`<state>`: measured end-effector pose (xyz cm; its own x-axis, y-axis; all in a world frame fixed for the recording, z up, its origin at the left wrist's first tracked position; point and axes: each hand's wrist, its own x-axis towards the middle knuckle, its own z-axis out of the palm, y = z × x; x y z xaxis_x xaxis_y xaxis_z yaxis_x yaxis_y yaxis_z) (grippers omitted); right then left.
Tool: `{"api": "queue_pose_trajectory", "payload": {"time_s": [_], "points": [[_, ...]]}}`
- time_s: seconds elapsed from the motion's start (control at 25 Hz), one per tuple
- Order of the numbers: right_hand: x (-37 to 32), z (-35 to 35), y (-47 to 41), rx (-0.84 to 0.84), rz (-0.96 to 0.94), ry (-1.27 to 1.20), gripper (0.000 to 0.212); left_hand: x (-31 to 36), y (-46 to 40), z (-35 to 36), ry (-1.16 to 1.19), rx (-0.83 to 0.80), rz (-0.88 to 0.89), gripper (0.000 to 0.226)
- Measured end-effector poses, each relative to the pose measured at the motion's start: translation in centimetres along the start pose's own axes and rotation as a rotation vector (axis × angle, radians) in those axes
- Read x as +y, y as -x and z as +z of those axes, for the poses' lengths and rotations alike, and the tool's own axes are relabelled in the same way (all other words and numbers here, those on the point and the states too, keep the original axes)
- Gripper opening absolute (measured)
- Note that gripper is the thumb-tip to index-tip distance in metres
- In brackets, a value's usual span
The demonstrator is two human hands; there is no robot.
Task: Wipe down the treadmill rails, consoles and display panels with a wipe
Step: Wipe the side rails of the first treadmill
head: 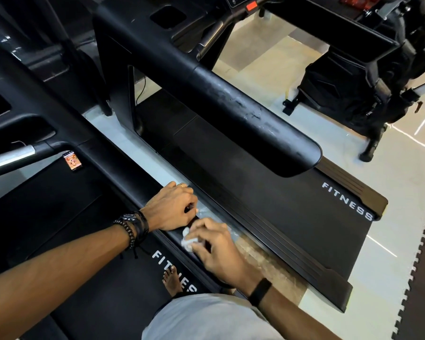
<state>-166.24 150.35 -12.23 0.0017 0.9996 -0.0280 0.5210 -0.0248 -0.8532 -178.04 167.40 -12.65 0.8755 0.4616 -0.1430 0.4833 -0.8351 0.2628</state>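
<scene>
Near the smooth black side rail (142,192), the right hand (219,251) is pinching a crumpled white wipe (187,239) while the left hand (172,207), fingers curled, is gripping a crinkly clear wrapper (204,213).

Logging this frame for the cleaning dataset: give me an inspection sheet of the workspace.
Surface: black side rail of the near treadmill, where both hands work; its belt is printed FITNESS.
Job's things: white crumpled wipe on the rail, gripped by the right hand.
Clutter: small phone with a lit screen lying on the near treadmill.
Grippers: left hand rests on the rail with fingers curled; whether it holds anything cannot be told. Right hand pinches the wipe.
Cables: thin dark cable hanging by the second treadmill's upright.
Surroundings: second treadmill with a scuffed handrail, another dark machine, pale floor, interlocking mat edge.
</scene>
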Motion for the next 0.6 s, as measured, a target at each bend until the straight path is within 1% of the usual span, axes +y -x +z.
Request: {"api": "queue_pose_trajectory", "payload": {"time_s": [0.08, 0.16, 0.24, 0.36, 0.48, 0.52, 0.6], "points": [[1.0, -1.0, 2.8, -0.001, -0.032, 0.044, 0.015, -0.8, 0.2, -0.4, -0.006, 0.017, -0.01, 0.023], [2.9, -2.5, 4.2, 0.08, 0.037, 0.014, 0.011, -2.6, 0.6, -1.2, -0.053, 0.075, -0.03, 0.028], [4.2, -2.9, 2.2, 0.135, 0.093, 0.006, 0.01, -4.4, 0.9, -2.0, -0.074, 0.097, -0.071, 0.033], [1.6, -0.9, -0.7, 0.083, 0.064, 0.038, 0.014, -5.1, 0.4, -1.9, -0.103, 0.079, -0.084, 0.036], [0.2, -1.2, 2.3, -0.009, -0.046, 0.078, 0.013, -4.7, 0.2, -1.2, -0.133, 0.069, -0.075, 0.037], [0.6, -1.8, 3.7, -0.004, -0.053, 0.075, 0.012, -4.7, 0.3, -1.1, -0.137, 0.083, -0.08, 0.036], [2.2, -3.0, 4.0, 0.06, 0.033, 0.018, 0.011, -4.8, 0.3, -1.1, -0.132, 0.082, -0.085, 0.033]]}}
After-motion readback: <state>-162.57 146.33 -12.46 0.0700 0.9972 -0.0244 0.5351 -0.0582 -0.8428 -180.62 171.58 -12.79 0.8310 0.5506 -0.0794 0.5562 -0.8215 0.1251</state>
